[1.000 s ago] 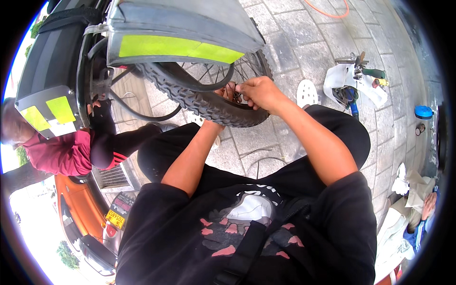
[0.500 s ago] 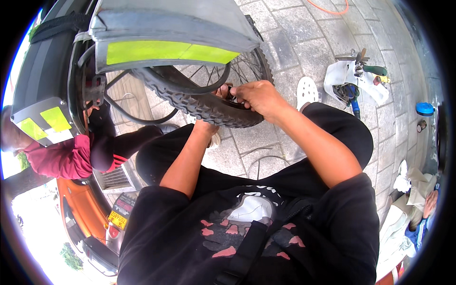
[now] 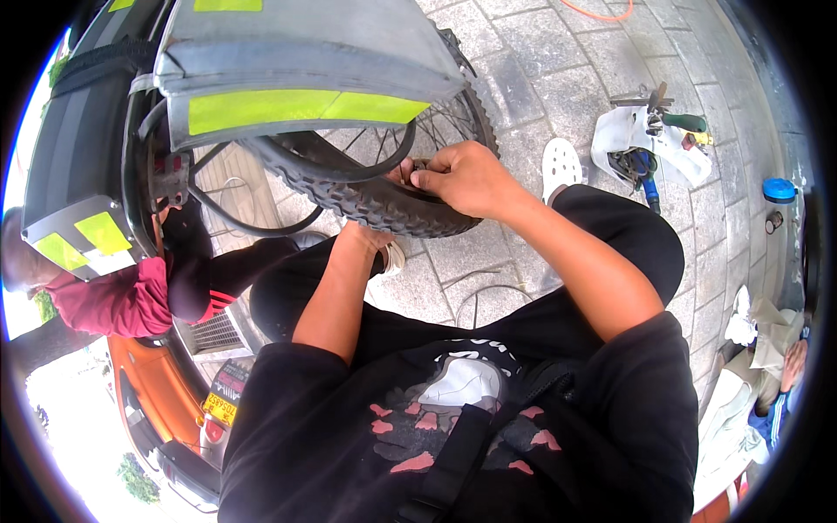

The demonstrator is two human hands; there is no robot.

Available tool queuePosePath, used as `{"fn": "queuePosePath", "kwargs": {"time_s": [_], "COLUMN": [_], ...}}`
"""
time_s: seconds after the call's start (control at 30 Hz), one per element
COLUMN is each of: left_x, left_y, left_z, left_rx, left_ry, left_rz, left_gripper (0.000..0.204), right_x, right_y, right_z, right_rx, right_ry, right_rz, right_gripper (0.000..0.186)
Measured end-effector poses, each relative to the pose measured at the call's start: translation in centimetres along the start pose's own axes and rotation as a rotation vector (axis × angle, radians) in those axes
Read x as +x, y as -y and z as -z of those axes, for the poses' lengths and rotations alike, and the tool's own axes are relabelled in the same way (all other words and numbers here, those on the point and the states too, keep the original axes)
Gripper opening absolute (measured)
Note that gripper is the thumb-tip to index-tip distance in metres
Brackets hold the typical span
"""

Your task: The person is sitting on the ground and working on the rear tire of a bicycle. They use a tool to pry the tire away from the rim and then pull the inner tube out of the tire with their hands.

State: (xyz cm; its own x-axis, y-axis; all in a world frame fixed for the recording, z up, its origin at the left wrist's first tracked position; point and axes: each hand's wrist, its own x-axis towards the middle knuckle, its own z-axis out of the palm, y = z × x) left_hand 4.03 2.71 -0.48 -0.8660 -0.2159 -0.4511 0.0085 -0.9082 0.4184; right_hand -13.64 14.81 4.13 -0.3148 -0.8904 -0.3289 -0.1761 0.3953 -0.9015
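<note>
Because the tyre [image 3: 366,205] hides much of the left hand [image 3: 373,234], you see its wrist side below the rubber and a few fingers inside the wheel [image 3: 427,131]. That hand goes round the tyre, but I cannot tell how tightly it holds on. The right hand [image 3: 466,179] has its fingers bent and close together at the tyre's inside edge. I cannot tell if something is pinched there; it is too small and dark. Above the hands, a grey panel [image 3: 305,65] covers the top of the wheel.

The tyre is black with chunky bumps, and it lies between the two hands. The wheel has thin spokes. Left of the left hand, a black tube [image 3: 261,228] hangs in a loop.

Under the hands are grey paving stones [image 3: 523,78]. Right of the right hand are a white shoe [image 3: 561,166] with holes, then a white bag [image 3: 610,139] with tools, and farther off a blue tub [image 3: 779,190]. Far left of the left hand are a red sleeve [image 3: 122,301] of another person and, lower down, an orange vehicle [image 3: 157,383].
</note>
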Motion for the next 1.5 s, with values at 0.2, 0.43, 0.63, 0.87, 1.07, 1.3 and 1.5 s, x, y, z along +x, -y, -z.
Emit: {"fn": "queuePosePath", "kwargs": {"time_s": [0.2,0.43,0.63,0.87,1.07,1.3,1.5], "left_x": [0.1,1.1,0.8,-0.7,1.7,3.1,2.2], "left_y": [-1.0,0.0,0.0,2.6,3.6,3.6,1.6], "left_z": [2.6,0.9,-2.4,4.8,2.4,6.7,5.2], "left_rx": [-0.027,0.593,0.684,-0.121,-0.312,-0.694,-0.315], "left_ry": [-0.01,-0.38,-0.596,0.11,0.362,0.575,0.368], "left_rz": [0.035,-0.147,-0.168,-0.047,-0.091,0.072,-0.003], "left_gripper": [0.038,0.026,0.024,0.035,0.047,0.054,0.047], "right_x": [0.0,0.2,1.0,0.7,1.0,0.9,1.4], "right_y": [0.4,-1.2,-2.5,-1.3,-1.7,-0.8,-7.3], "right_z": [0.0,-0.2,-0.8,-0.8,-0.2,4.3,6.7], "right_rx": [-0.128,0.189,0.387,0.443,0.451,0.431,0.259], "right_ry": [0.023,0.062,0.093,0.092,0.143,0.039,-0.185], "right_rz": [0.05,-0.163,-0.43,-0.408,-0.392,-0.398,-0.425], "right_gripper": [0.032,0.03,0.023,0.024,0.02,0.015,0.02]}}
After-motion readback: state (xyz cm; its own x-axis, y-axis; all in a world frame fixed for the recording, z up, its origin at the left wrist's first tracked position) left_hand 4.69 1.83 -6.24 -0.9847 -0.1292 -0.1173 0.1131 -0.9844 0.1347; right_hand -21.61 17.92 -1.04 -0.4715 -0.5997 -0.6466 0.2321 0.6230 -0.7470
